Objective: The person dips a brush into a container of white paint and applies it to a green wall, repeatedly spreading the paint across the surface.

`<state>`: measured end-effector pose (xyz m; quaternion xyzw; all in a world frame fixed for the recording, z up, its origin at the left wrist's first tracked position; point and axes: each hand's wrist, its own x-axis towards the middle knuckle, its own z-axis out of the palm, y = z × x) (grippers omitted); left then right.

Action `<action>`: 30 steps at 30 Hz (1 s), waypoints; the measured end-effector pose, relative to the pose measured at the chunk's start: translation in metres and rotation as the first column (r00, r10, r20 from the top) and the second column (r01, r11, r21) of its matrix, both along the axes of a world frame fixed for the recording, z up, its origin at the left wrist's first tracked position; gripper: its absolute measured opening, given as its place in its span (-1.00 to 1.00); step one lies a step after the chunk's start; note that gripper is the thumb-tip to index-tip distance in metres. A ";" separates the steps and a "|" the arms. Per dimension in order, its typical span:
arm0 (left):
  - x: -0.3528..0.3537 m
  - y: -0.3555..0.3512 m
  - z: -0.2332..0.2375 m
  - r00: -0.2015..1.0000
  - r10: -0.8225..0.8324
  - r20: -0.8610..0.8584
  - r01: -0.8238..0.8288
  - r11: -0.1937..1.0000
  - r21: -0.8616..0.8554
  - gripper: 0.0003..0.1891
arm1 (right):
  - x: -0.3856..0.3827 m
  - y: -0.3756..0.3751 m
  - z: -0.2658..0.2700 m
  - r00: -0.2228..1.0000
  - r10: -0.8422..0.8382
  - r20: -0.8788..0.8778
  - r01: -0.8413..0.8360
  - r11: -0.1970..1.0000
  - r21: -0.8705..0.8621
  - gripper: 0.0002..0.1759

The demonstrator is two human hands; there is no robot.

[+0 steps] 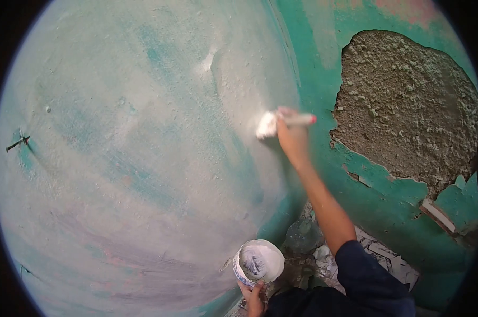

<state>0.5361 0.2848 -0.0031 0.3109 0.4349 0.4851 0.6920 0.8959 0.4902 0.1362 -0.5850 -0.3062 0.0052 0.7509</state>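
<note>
My right hand [287, 122] is closed round the handle of a paintbrush [302, 120], its bristles coated white and against the wall [170, 121]. Some motion blur softens the hand and brush. Low in the view, my left hand [254, 296] grips a round paint bucket [273, 259] by its lower side. White paint coats the inner wall of the bucket, with a greyish patch at the bottom. Whitish paint covers much of the wall, and turquoise shows through in streaks.
A green wall [318, 158] meets the whitened one at a corner. On it, a large patch of bare rough plaster [408, 100] is exposed, with broken edges. A nail [18, 143] sticks out at far left. Rubble and debris [381, 253] lie on the floor below.
</note>
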 end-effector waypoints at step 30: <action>-0.008 0.003 0.005 1.000 0.007 -0.004 -0.007 0.999 -0.050 -0.25 | -0.020 0.013 0.116 0.993 0.102 0.060 -0.116 0.939 0.322 -0.70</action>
